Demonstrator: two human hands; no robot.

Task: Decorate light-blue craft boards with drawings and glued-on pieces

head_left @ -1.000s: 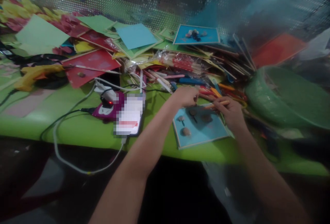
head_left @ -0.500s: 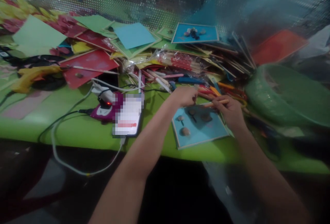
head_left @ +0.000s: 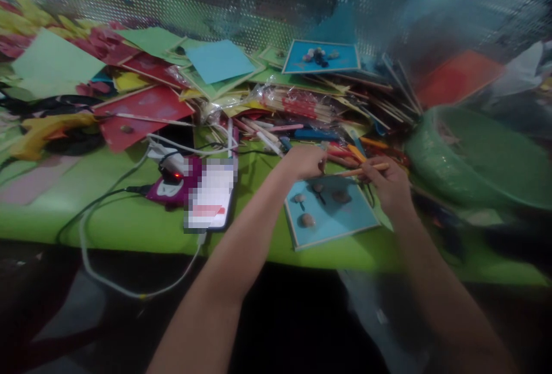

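Observation:
My right hand [head_left: 390, 184] is closed around a slim orange pencil-like stick [head_left: 356, 172], its tip pointing left above the far edge of a light blue board [head_left: 345, 219]. On the board, which has a pale frame, sit several small brown stones [head_left: 306, 220], some with dark marks below them. At the board's far left corner my left hand [head_left: 307, 161] is curled closed; whatever is between its fingers is hidden. Loose pens and coloured sticks [head_left: 345, 153] lie just beyond both hands.
Left of my arm lies a phone [head_left: 211, 193] on a cable, beside a purple power strip [head_left: 175, 184]. A yellow glue gun [head_left: 52, 132] and a red board [head_left: 146, 112] are farther left. The green basin [head_left: 474, 155] stands right. Wooden sticks and coloured boards pile along the back.
The view has shifted slightly, so things sit a little farther left. My right hand has moved a little right with the orange stick; my left hand stays at the board's corner.

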